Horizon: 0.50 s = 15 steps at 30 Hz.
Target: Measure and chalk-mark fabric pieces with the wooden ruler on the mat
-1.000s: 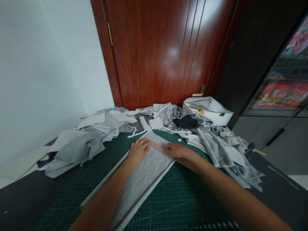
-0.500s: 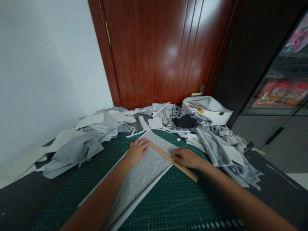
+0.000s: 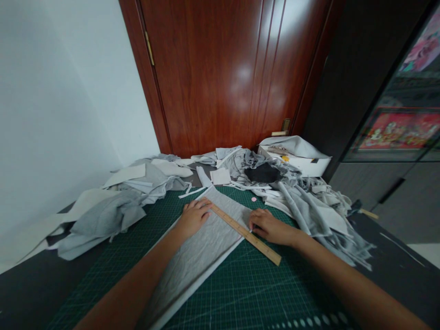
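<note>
A length of grey fabric point(image 3: 192, 256) lies flat on a green cutting mat point(image 3: 233, 284), with a pale edge along its right side. A wooden ruler point(image 3: 237, 225) crosses the fabric at a slant, its near end out over the mat. My left hand point(image 3: 195, 216) rests flat on the fabric, fingers extended and touching the ruler's far end. At the fabric's right edge, just beside the ruler, my right hand point(image 3: 270, 225) has its fingers curled and pinched together. A small pale bit shows at those fingertips; I cannot tell what it is.
Grey and white cloth pieces point(image 3: 103, 215) are heaped on the left. More scraps point(image 3: 309, 206) lie on the right, below a white box point(image 3: 314, 166). A small pink disc point(image 3: 254, 199) and a pale square point(image 3: 220, 176) are beyond the fabric. A wooden door point(image 3: 213, 78) stands behind.
My right hand has come off the ruler to the fabric edge beside it, its fingers now in a pinch. The ruler's near end has shifted slightly toward me. My left hand stays put.
</note>
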### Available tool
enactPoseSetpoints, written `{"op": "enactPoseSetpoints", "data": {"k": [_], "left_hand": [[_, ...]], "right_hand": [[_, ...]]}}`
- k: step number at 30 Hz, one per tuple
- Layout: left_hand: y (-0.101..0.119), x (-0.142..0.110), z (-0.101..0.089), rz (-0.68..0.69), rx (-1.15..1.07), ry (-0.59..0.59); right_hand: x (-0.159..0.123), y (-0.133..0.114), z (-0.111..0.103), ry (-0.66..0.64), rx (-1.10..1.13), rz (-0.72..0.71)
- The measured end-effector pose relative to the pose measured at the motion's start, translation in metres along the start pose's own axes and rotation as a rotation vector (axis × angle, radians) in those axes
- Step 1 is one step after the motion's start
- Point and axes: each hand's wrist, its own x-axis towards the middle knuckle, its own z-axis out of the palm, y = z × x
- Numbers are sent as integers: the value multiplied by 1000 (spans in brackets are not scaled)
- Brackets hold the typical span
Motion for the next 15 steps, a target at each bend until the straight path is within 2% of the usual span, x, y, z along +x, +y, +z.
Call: {"op": "enactPoseSetpoints", "data": {"k": [4,11,13,15], "left_hand": [[-2,-1,-3,36,-41,11],[-9,12,-19,237,-216,-194],[-8,19,-21,279,-263,-220],[-4,25,-21,258,-270,-202]], "right_hand": [[-6,-11,-1,-43,-14,-7],[-24,-56,5,-134,113,-17],[-24,-73,11,-144,107,19],[-19,-87,18,-138,96,34]]}}
